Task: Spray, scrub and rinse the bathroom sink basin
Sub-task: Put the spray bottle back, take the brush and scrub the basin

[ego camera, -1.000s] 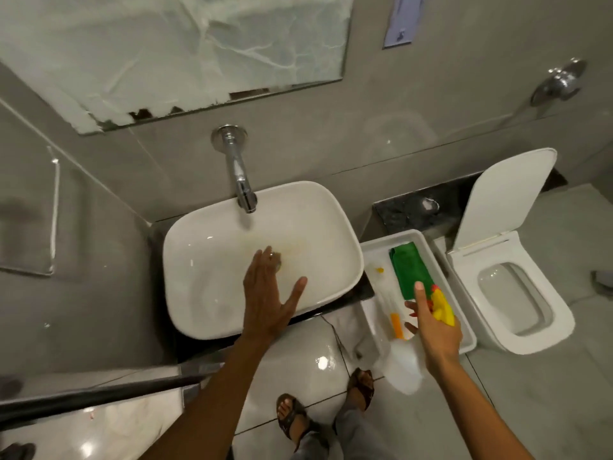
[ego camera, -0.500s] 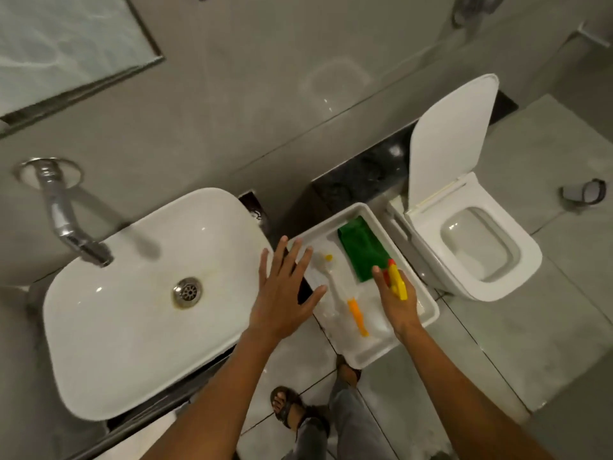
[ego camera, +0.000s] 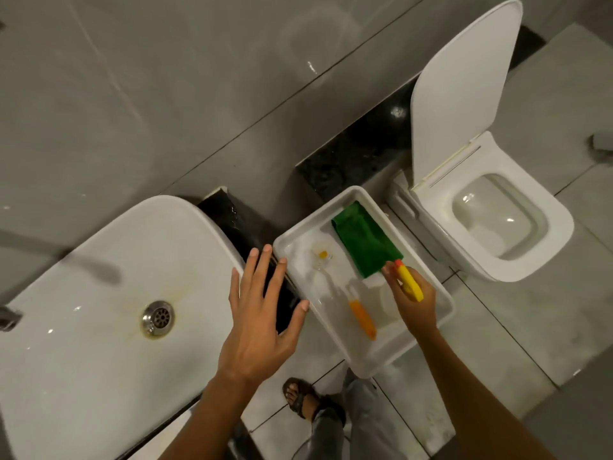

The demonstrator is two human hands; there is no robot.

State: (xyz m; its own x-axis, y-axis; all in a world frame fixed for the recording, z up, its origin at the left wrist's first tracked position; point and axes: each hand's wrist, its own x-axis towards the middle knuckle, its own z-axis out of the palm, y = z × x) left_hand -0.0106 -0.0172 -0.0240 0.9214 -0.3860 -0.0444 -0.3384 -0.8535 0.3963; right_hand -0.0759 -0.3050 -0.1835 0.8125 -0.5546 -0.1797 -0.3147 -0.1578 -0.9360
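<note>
The white sink basin (ego camera: 99,293) fills the lower left, with a metal drain (ego camera: 158,317) ringed by yellowish stain. My left hand (ego camera: 262,313) hovers flat with fingers spread over the basin's right edge and the black counter. My right hand (ego camera: 413,295) is closed around a spray bottle with a yellow and red trigger head (ego camera: 408,280), held over the white tray (ego camera: 374,363). In the tray lie a folded green cloth (ego camera: 365,242) and a brush with an orange handle (ego camera: 362,318).
A white toilet (ego camera: 504,227) with its lid raised stands right of the tray. The faucet tip (ego camera: 8,318) shows at the left edge. Grey tiled wall lies behind, and my sandalled foot (ego camera: 300,396) stands on the floor below.
The view has swung right and closer, away from the mirror and faucet. My left hand left the basin's middle for its right edge. My right hand stays on the spray bottle over the tray.
</note>
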